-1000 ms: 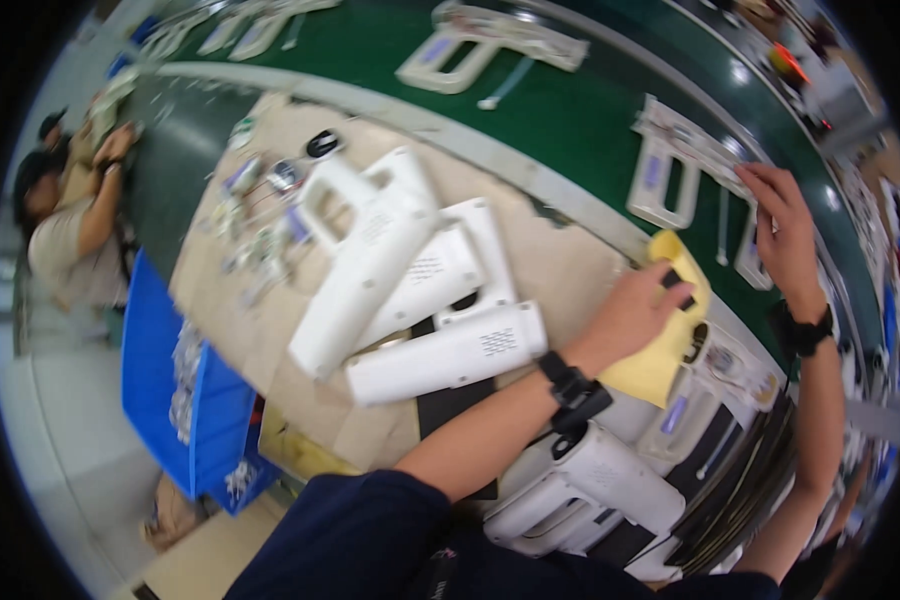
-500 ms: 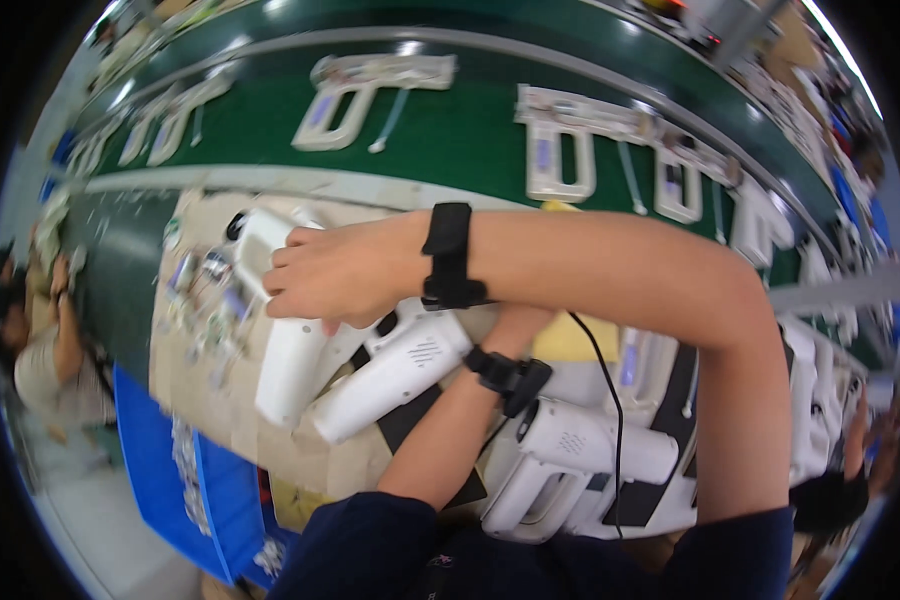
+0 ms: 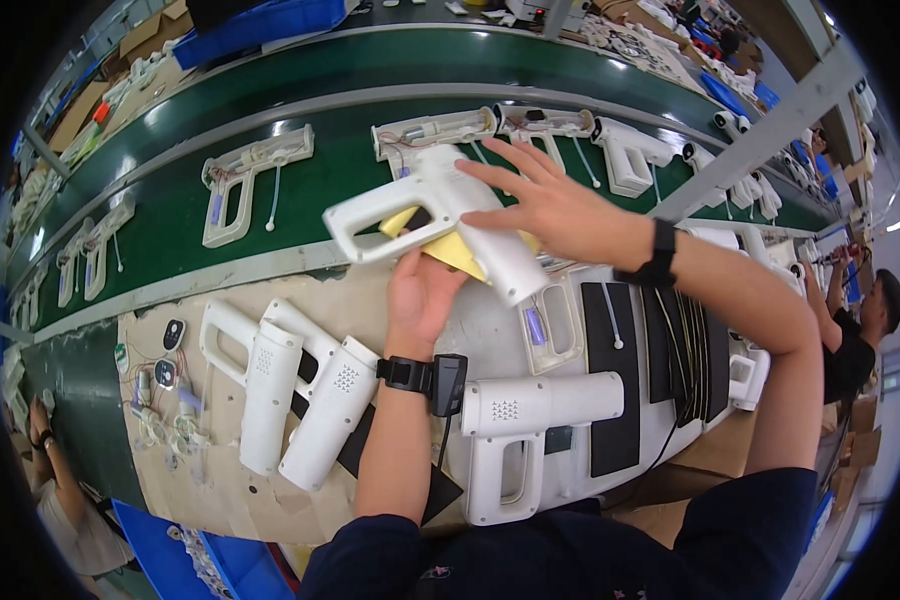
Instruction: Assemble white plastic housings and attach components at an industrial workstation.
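Observation:
A white gun-shaped housing with a loop handle point(image 3: 505, 255) is raised over the front edge of the conveyor. From below, my left hand point(image 3: 422, 300) holds it, palm up, with the fingertips hidden behind the housing. A yellow sheet point(image 3: 457, 254) shows under the housing, beside my left fingers. My right hand point(image 3: 560, 205) has its fingers spread, the tips at the housing's upper right side. Two more white housings point(image 3: 272, 385) point(image 3: 330, 412) lie side by side to the left of my left forearm. Another white housing point(image 3: 540, 397) lies to its right.
Open housing halves point(image 3: 238, 190) with wires and thin tubes lie along the green conveyor point(image 3: 335, 180). Small wired parts point(image 3: 170, 385) lie on the brown sheet at left. Black strips point(image 3: 612, 375) lie at right. A metal post point(image 3: 770, 130) slants across the upper right.
My right hand has moved from the housings at left to the upper middle, its fingers now spread. My left hand has come up under a raised housing. The view has swung right.

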Demonstrator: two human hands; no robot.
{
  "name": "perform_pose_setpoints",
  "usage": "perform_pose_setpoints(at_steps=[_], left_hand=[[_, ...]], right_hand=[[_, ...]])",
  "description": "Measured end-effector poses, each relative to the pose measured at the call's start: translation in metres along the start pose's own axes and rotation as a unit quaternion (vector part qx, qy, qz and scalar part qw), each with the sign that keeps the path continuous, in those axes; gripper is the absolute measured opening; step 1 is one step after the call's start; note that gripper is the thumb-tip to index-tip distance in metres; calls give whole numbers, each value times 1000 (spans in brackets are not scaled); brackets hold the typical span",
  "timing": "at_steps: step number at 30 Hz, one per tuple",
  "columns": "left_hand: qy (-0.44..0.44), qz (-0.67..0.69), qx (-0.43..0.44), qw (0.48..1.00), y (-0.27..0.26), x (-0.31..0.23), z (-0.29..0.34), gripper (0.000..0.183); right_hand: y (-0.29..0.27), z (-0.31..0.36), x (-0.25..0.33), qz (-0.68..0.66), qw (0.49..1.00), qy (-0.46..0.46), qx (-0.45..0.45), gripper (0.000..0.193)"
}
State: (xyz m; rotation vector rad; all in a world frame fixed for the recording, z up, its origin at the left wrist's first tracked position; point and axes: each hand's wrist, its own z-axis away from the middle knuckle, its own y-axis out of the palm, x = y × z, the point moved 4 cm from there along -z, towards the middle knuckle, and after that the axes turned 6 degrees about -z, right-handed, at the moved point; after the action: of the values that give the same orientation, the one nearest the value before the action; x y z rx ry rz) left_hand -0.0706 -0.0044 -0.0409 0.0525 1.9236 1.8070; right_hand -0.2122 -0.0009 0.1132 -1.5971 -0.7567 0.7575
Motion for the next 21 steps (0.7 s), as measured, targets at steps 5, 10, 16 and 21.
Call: perform_pose_setpoints(at_steps=[5, 10, 16, 21], left_hand=[[16, 110, 65, 992, -3, -6, 2, 51], [79, -96, -18, 992, -16, -13, 2, 40], [95, -75, -58, 991, -12, -14, -6, 38], [126, -84, -130, 980, -23, -19, -3, 39]], right_hand=[[27, -11, 17, -376, 884, 260, -95, 59], [29, -20, -40, -238, 947, 197, -83, 74], [-2, 43, -244, -155, 959, 236, -20, 69], [47, 65, -300, -154, 948, 276, 46, 70]])
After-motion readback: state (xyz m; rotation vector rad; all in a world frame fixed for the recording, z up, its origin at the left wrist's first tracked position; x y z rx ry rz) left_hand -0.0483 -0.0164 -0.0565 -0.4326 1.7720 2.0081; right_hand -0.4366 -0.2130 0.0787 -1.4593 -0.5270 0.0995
